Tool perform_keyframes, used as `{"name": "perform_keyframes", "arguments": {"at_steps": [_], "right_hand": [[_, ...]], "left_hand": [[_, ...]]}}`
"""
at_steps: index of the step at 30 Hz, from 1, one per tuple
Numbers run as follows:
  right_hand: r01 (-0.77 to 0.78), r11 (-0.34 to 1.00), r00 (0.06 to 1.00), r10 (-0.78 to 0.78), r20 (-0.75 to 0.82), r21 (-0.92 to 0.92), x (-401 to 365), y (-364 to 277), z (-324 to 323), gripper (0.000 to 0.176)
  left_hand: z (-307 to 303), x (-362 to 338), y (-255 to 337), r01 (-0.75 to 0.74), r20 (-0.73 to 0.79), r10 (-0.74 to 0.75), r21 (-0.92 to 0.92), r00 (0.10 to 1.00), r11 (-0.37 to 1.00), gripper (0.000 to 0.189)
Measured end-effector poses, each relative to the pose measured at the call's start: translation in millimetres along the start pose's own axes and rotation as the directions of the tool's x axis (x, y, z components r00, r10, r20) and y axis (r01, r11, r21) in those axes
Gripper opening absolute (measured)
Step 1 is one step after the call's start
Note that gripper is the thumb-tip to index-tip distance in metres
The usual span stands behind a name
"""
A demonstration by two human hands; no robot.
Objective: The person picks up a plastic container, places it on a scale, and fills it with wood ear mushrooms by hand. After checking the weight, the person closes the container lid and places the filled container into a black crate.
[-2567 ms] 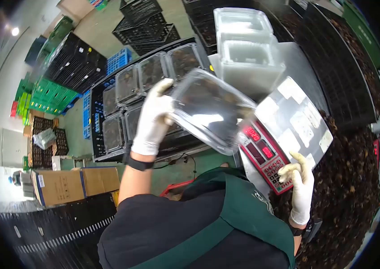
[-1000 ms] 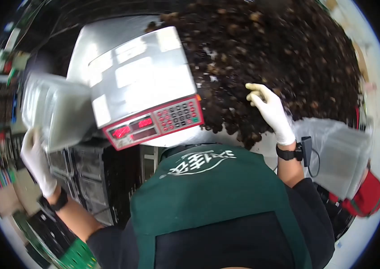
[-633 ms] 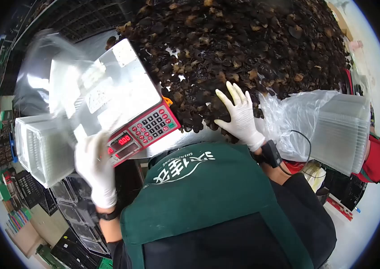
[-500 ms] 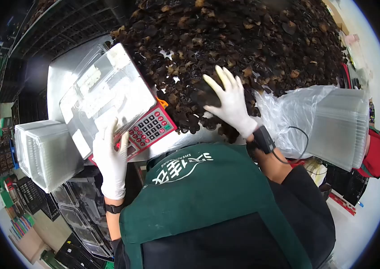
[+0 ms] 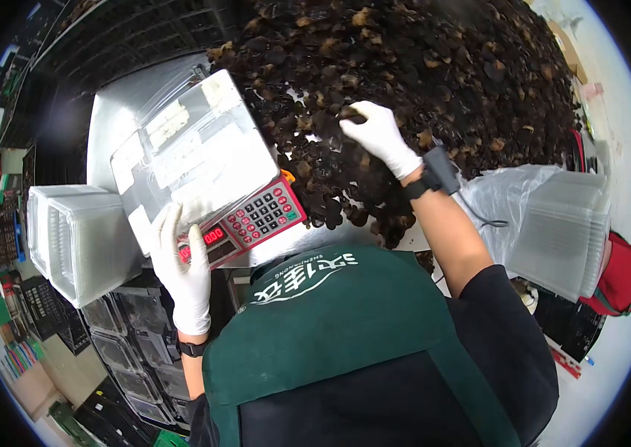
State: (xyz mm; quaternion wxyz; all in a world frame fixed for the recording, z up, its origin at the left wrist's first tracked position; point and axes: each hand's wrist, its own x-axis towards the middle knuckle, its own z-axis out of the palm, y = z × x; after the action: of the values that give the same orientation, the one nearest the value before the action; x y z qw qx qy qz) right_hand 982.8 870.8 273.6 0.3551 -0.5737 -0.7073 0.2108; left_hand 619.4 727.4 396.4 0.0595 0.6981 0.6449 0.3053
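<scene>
A wide heap of dark wood ear mushrooms (image 5: 435, 67) covers the worktable. Over its near part, my right hand (image 5: 381, 136), in a white glove, has its fingers curled in around a dark piece of wood ear mushroom at the fingertips. To the left is a digital scale (image 5: 259, 216) with a red keypad, its lit display reading 0.00. Clear plastic that looks like a tray (image 5: 181, 160) lies on the metal pan, blurred by glare. My left hand (image 5: 180, 268), also gloved, rests at the scale's front left corner beside the display, fingers stretched and thumb apart.
Stacked clear plastic boxes (image 5: 84, 242) stand left of the scale. More nested clear trays (image 5: 565, 231) with a plastic bag (image 5: 505, 197) are at the right. Black crates (image 5: 137, 45) rise at the back left. A cable hangs from the device on my right wrist.
My right hand's spread fingers have curled in over the mushrooms. The view has shifted slightly, and the scale's display now shows. My left hand stays at the scale's corner.
</scene>
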Motion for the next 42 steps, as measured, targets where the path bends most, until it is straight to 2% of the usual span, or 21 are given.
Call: {"name": "perform_keyframes", "arguments": {"at_steps": [1,2,5,9,12,14,16,18,19,20,22,25,26,28,30,35,36,37,38,40,42], "right_hand": [[-0.263,0.94,0.96,0.232,0.159,0.216,7,-9,-12,0.027],[-0.525,0.769,0.841,0.406,0.357,0.363,18,-25,-25,0.028],[-0.549,0.692,0.833,0.402,0.381,0.469,33,-48,-36,0.025],[-0.486,0.638,0.869,0.281,0.407,0.597,52,-94,-26,0.027],[-0.422,0.773,0.832,0.122,0.541,0.474,71,-163,-36,0.029],[-0.21,0.799,0.842,-0.145,0.519,0.564,79,-185,-9,0.034],[-0.062,0.849,0.773,-0.292,0.564,0.525,81,-208,15,0.035],[0.539,0.749,0.699,-0.653,0.293,0.385,75,-210,59,0.039],[0.607,0.726,0.682,-0.685,0.258,0.322,65,-209,75,0.044],[0.669,0.698,0.66,-0.716,0.23,0.255,53,-212,83,0.049],[0.663,0.748,0.711,-0.639,0.294,0.023,33,-223,81,0.055],[0.515,0.846,0.809,-0.534,0.246,0.14,23,-222,38,0.047],[0.475,0.862,0.845,-0.504,0.182,0.179,16,-210,22,0.048],[0.403,0.907,0.911,-0.411,0.044,0.121,-1,-162,-13,0.052],[0.204,0.971,0.975,-0.19,0.114,-0.127,-31,-120,-54,0.064],[-0.083,0.938,0.964,0.162,0.212,-0.336,-136,-71,-103,0.09],[-0.065,0.921,0.939,0.187,0.288,-0.385,-151,-69,-101,0.091],[-0.024,0.901,0.927,0.182,0.327,-0.434,-165,-67,-93,0.091],[0.018,0.877,0.914,0.18,0.363,-0.481,-178,-61,-81,0.091],[0.003,0.88,0.954,0.14,0.265,-0.474,-185,-44,-58,0.088],[-0.009,0.896,0.988,0.077,0.135,-0.444,-170,-34,-42,0.085]], "left_hand": [[-1,1,-2,-0.005,-0.04,0.006,0.018,0.999,1.0,0.038],[-1,3,-6,-0.004,-0.066,0.004,0.01,0.998,1.0,0.037],[6,15,-22,-0.025,-0.166,0.02,-0.034,0.986,0.999,0.038],[17,22,-25,0.045,-0.126,-0.047,-0.014,0.991,0.999,0.044],[26,23,-24,0.053,-0.06,-0.057,-0.058,0.997,0.997,0.052],[29,22,-22,0.08,-0.033,-0.088,-0.188,0.996,0.979,0.058],[31,25,-18,0.068,-0.061,-0.082,-0.204,0.995,0.977,0.063],[39,22,-21,0.07,-0.085,-0.085,-0.166,0.993,0.984,0.07],[38,25,-11,0.165,0.019,-0.184,-0.538,0.983,0.827,0.074],[42,23,-22,0.095,0.022,-0.098,-0.531,0.995,0.842,0.076],[43,23,-23,0.124,0.041,-0.119,-0.477,0.992,0.87,0.076],[38,24,-19,0.08,0.019,-0.077,-0.238,0.997,0.968,0.083],[41,21,-26,0.119,0.045,-0.11,-0.362,0.993,0.924,0.083],[39,25,-22,0.043,0.021,-0.038,-0.293,0.999,0.955,0.082],[42,24,-25,0.05,0.015,-0.048,-0.37,0.999,0.928,0.081],[40,26,-23,0.047,0.019,-0.044,-0.285,0.999,0.957,0.077],[40,27,-24,0.039,0.017,-0.036,-0.264,0.999,0.964,0.076],[33,27,-20,0.078,0.063,-0.075,-0.058,0.995,0.995,0.076],[32,28,-19,0.071,0.065,-0.068,-0.05,0.996,0.996,0.076],[31,28,-18,0.062,0.061,-0.059,-0.037,0.996,0.997,0.077],[39,28,-22,0.017,-0.012,-0.019,-0.178,1.0,0.984,0.076]]}}
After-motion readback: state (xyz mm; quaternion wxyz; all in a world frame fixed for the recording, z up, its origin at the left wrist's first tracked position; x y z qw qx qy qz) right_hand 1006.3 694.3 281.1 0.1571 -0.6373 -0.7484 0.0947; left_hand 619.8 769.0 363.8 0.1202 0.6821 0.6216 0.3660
